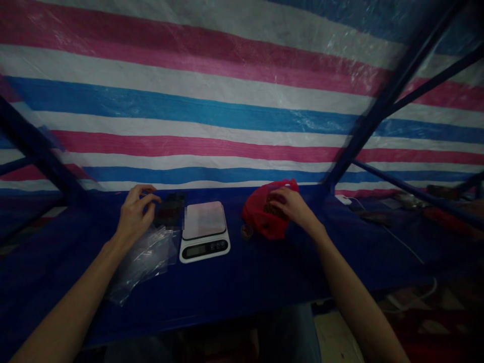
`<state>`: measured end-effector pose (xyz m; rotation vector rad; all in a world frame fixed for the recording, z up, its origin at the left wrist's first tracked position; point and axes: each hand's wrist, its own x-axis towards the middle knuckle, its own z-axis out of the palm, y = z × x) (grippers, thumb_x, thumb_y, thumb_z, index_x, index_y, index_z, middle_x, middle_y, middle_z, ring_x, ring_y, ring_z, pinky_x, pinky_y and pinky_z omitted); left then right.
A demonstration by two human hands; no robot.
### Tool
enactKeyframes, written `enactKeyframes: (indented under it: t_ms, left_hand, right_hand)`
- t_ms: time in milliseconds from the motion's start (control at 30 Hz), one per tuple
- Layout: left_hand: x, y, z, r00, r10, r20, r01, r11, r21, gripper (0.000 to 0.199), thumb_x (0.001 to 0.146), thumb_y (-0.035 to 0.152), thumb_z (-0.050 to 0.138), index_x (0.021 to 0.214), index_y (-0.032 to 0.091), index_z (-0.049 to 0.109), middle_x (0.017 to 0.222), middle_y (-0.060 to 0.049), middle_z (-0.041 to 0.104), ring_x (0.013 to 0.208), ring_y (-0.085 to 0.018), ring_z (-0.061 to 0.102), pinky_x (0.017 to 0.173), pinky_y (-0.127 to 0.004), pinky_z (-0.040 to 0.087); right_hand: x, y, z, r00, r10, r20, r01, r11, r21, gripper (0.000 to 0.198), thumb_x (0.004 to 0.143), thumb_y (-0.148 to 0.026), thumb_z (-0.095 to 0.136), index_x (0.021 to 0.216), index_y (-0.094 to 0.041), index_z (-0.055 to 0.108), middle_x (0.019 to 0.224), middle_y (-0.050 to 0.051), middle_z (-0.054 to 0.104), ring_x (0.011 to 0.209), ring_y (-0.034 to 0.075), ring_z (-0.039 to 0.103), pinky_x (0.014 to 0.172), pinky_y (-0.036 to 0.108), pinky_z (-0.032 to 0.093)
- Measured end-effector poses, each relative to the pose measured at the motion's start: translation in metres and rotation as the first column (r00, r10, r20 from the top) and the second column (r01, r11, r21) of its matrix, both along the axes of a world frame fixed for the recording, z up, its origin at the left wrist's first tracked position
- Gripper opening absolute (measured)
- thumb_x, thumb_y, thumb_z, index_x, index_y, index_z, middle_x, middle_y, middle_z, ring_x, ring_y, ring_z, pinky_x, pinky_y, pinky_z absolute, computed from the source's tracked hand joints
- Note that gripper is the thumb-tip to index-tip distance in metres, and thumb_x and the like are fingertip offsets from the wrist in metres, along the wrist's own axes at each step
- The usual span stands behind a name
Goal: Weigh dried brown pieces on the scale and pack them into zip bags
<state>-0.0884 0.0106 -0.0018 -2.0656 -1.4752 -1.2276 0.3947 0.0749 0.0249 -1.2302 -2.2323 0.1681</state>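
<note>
My left hand [136, 214] hovers over the left part of the table, fingers bent and apart, with nothing visible in them. Below it lie clear plastic bags [145, 259], and just right of it is a dark flat object [171, 207], partly blurred. My right hand [289, 205] reaches into the mouth of a red plastic bag [259, 209], its fingers curled at small brown contents [273, 207] whose kind I cannot make out. Between the hands sits a white digital scale [204, 229], with nothing seen on its plate. A small round brownish thing [247, 231] lies beside the bag.
The blue table [242, 282] is backed by a striped plastic sheet [212, 116]. Dark blue metal bars [363, 121] slant at both sides. A white cable [403, 242] and dim items lie at right. My legs [291, 333] are under the front edge.
</note>
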Motion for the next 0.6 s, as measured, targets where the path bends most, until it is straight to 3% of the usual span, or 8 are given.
enactKeyframes:
  t_ms: [100, 200, 367, 600]
  left_hand:
    - [0.005, -0.002, 0.0, 1.0, -0.024, 0.004, 0.024, 1.0, -0.01, 0.02, 0.086, 0.016, 0.048, 0.084, 0.02, 0.068, 0.115, -0.01, 0.059, 0.104, -0.026, 0.059, 0.091, -0.045, 0.052]
    - [0.009, -0.003, -0.001, 0.999, -0.038, -0.01, 0.038, 0.999, -0.022, 0.021, 0.086, 0.016, 0.047, 0.083, 0.02, 0.067, 0.115, -0.01, 0.059, 0.103, -0.026, 0.059, 0.092, -0.045, 0.052]
    - [0.009, -0.002, -0.006, 0.999, -0.048, -0.013, 0.048, 0.999, -0.019, 0.021, 0.086, 0.014, 0.047, 0.084, 0.02, 0.067, 0.116, -0.009, 0.057, 0.107, -0.025, 0.058, 0.093, -0.042, 0.051]
    - [0.011, -0.003, -0.006, 0.999, -0.042, -0.025, 0.041, 0.998, -0.039, 0.021, 0.086, 0.013, 0.046, 0.085, 0.018, 0.067, 0.114, -0.01, 0.058, 0.106, -0.025, 0.058, 0.095, -0.044, 0.049]
  right_hand:
    - [0.005, 0.014, -0.016, 0.981, 0.013, 0.195, 0.008, 0.994, -0.11, 0.028, 0.084, -0.012, 0.072, 0.112, -0.016, 0.075, 0.114, 0.014, 0.072, 0.104, 0.026, 0.068, 0.094, 0.037, 0.051]
    - [-0.002, 0.019, -0.023, 0.967, 0.032, 0.254, -0.004, 0.994, -0.108, 0.018, 0.086, -0.007, 0.066, 0.098, -0.015, 0.077, 0.102, 0.012, 0.073, 0.092, 0.023, 0.068, 0.085, 0.032, 0.051]
    - [-0.008, 0.022, -0.02, 0.987, 0.121, 0.11, -0.118, 0.992, -0.034, 0.018, 0.086, -0.005, 0.062, 0.091, -0.015, 0.076, 0.093, 0.01, 0.073, 0.084, 0.021, 0.067, 0.079, 0.031, 0.05]
    - [-0.011, 0.009, 0.003, 0.99, 0.118, -0.074, -0.108, 0.986, 0.128, 0.008, 0.084, -0.012, 0.069, 0.088, -0.017, 0.074, 0.094, 0.008, 0.073, 0.089, 0.022, 0.067, 0.085, 0.035, 0.051]
